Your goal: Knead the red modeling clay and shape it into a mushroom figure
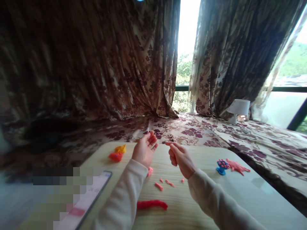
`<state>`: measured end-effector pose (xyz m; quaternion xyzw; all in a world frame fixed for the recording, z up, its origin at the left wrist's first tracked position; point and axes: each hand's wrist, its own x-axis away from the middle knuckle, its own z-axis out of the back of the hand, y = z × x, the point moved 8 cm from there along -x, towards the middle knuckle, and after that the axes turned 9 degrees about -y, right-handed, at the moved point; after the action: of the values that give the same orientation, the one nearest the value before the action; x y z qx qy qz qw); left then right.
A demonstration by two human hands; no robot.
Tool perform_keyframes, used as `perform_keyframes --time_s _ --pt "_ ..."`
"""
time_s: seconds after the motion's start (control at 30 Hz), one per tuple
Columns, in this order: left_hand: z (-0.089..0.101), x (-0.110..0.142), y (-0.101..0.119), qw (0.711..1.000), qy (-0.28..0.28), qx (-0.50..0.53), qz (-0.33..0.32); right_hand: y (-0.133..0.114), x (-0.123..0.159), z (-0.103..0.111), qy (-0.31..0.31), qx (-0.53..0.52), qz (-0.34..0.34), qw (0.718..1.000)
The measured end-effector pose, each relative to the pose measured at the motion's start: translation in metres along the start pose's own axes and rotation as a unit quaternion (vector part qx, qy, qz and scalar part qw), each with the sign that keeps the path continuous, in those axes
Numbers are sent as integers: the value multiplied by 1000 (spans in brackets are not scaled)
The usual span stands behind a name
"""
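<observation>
My left hand (145, 149) is raised above the light wooden table (206, 204), palm up, fingers spread and loosely curled. My right hand (180, 157) faces it a little to the right, fingers curled, thumb and forefinger pinched on a tiny red bit of clay (168, 143). Under the hands lie several small red clay pieces (165, 183) and a pink lump (150, 171). A thick red clay roll (152, 204) rests closer to me. An orange and yellow clay figure (117, 154) stands to the left.
A blue clay figure (222, 166) and a pink clay figure (237, 166) sit at the table's right. A phone (88, 199) lies at the near left edge. Beyond the table are a floral bedspread, heavy curtains, a small white lamp (238, 110) and bright windows.
</observation>
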<state>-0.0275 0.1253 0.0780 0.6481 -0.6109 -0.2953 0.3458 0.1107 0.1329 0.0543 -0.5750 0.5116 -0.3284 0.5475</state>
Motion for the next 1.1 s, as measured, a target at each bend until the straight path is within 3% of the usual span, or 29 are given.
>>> perform_keyframes --time_s 0.17,0.3,0.47,0.63,0.8,0.97,1.1 --pt "22 -6 -53 989 -8 39 139 -13 -4 -13 40 64 86 993" --pt "16 11 -84 969 -80 89 218 -14 3 -31 7 176 127 976" --pt "-6 21 -87 955 -133 154 214 -8 5 -40 -27 359 166 918" --pt "-2 20 -75 958 -117 175 195 -4 12 -53 -73 447 173 875" --pt "14 16 -68 965 -96 168 178 -8 17 -60 -131 404 161 891" --pt "23 10 -68 971 -88 153 160 -19 6 -35 -64 332 158 928" --pt "23 11 -62 974 -106 138 144 -22 1 -25 -46 287 154 944"
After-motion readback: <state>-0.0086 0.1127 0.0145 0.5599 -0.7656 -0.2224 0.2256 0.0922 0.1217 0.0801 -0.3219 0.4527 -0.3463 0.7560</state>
